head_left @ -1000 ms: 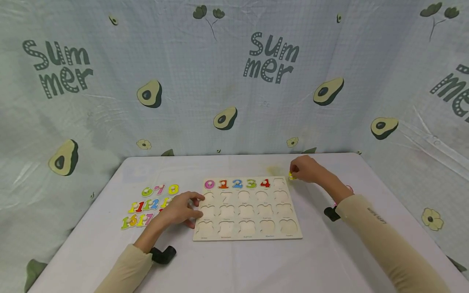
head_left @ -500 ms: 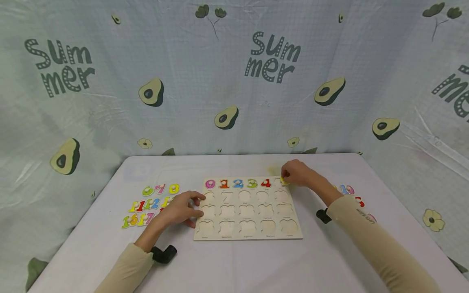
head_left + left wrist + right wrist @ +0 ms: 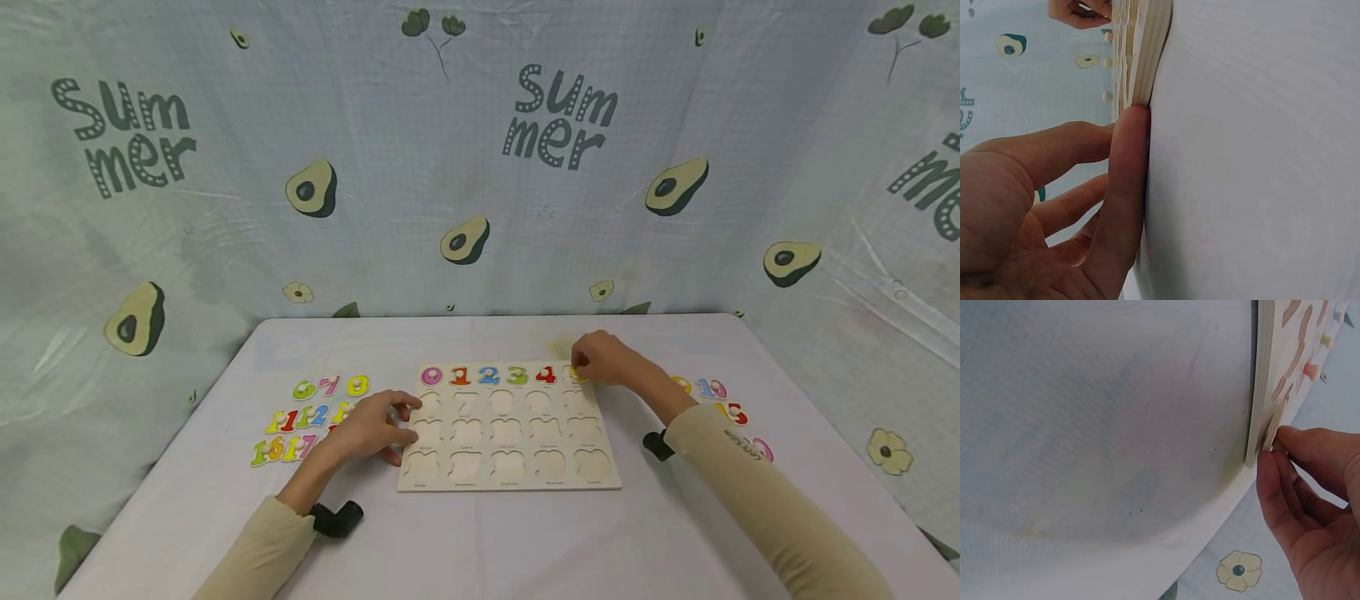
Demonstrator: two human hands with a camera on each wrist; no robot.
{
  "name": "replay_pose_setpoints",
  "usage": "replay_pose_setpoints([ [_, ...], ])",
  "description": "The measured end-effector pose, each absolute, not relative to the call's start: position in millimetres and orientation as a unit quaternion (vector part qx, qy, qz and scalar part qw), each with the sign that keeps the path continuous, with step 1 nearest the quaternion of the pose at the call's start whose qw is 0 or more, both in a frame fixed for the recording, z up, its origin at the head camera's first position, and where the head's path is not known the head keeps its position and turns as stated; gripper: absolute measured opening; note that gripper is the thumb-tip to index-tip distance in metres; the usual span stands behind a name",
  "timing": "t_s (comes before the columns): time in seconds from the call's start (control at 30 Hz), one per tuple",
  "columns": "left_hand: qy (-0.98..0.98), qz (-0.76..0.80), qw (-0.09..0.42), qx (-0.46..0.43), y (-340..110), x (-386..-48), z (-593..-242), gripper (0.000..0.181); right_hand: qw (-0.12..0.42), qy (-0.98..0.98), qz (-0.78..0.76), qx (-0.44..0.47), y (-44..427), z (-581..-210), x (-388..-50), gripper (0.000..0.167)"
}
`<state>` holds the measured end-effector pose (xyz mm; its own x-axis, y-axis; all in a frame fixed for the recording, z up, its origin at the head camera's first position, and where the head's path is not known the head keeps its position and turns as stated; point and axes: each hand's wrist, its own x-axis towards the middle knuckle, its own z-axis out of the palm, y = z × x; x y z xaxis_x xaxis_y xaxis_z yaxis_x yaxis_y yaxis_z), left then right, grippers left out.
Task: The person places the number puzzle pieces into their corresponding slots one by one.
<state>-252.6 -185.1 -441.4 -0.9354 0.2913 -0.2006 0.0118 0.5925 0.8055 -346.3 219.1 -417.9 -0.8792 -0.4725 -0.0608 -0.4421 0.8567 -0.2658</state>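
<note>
A wooden number puzzle board (image 3: 510,492) lies flat on the table, with number pieces 0 to 4 seated along its top row. At the top right corner my right hand (image 3: 603,357) pinches a yellow number piece (image 3: 577,374), most of it hidden by the fingers. In the right wrist view that piece (image 3: 1275,424) tilts against the board's recess, held by thumb and fingertips. My left hand (image 3: 372,425) rests at the board's left edge, its fingertips touching the rim. From the left wrist, one finger (image 3: 1129,150) presses against the board's side (image 3: 1154,50).
To the left lie several colourful number pieces (image 3: 288,423) in rows, partly behind the left hand. More number pieces (image 3: 711,388) lie on the right, near the right forearm. The white table (image 3: 480,550) meets a printed curtain (image 3: 375,167) at the back.
My right hand has moved left from beside the board onto its top right corner, carrying the yellow piece. Number pieces on the right have come into view. The left hand stays put.
</note>
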Motion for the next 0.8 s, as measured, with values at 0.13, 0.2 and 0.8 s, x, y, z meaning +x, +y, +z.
replay_pose_setpoints([
  [0.13, 0.879, 0.442, 0.157, 0.083, -184.9, -252.0, -440.9, 0.049, 0.058, 0.961, -0.123, -0.242, 218.9, -419.5, -348.4, 0.006],
  [0.2, 0.880, 0.441, 0.157, 0.082, -184.7, -252.0, -441.0, 0.049, 0.057, 0.959, -0.123, -0.247, 218.9, -420.3, -349.7, 0.006],
  [0.8, 0.875, 0.449, 0.162, 0.082, -184.0, -253.1, -440.8, 0.049, 0.066, 0.960, -0.125, -0.243, 213.4, -419.9, -348.8, 0.006],
])
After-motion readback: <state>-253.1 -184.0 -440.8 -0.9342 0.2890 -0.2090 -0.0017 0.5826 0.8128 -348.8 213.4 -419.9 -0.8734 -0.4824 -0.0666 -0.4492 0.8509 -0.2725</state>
